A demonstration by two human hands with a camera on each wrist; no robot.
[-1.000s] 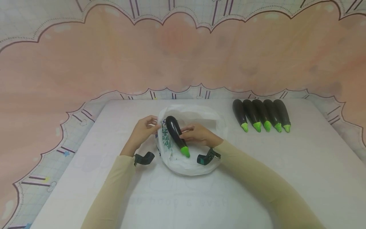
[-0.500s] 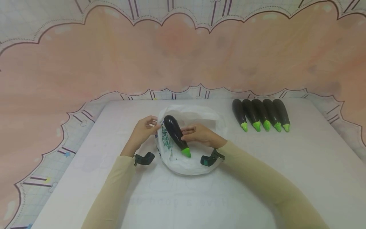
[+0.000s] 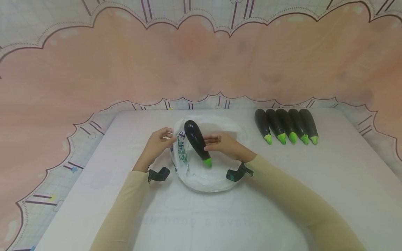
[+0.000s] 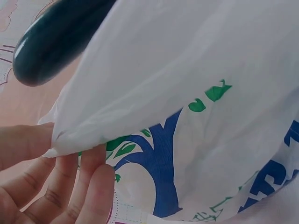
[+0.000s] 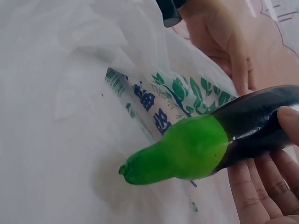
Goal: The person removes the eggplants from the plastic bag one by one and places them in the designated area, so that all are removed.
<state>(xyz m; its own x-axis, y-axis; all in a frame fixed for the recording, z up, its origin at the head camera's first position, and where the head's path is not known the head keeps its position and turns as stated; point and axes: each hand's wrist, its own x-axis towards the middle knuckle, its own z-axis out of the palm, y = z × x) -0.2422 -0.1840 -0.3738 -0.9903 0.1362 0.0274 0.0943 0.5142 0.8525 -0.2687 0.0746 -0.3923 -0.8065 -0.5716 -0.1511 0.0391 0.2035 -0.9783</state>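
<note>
A dark eggplant with a green stem end (image 3: 196, 139) is held by my right hand (image 3: 224, 145), thumb on one side and fingers on the other. It hangs tilted over the open mouth of a white plastic bag (image 3: 213, 183), its stem end toward me. My left hand (image 3: 157, 144) pinches the bag's left rim; the left wrist view shows thumb and fingers on the folded plastic edge (image 4: 70, 144). In the right wrist view the green cap (image 5: 187, 149) points into the bag, above its printed inner wall. The bag's bottom is partly hidden.
Several more eggplants (image 3: 287, 125) lie side by side at the back right of the white table (image 3: 194, 223), green ends toward me. A cloth with scalloped print (image 3: 201, 66) rises behind the table. A small dark camera sits on each wrist.
My right hand has drawn slightly right and up with the eggplant, which now sits higher and more to the right over the bag. The left hand keeps its pinch on the rim.
</note>
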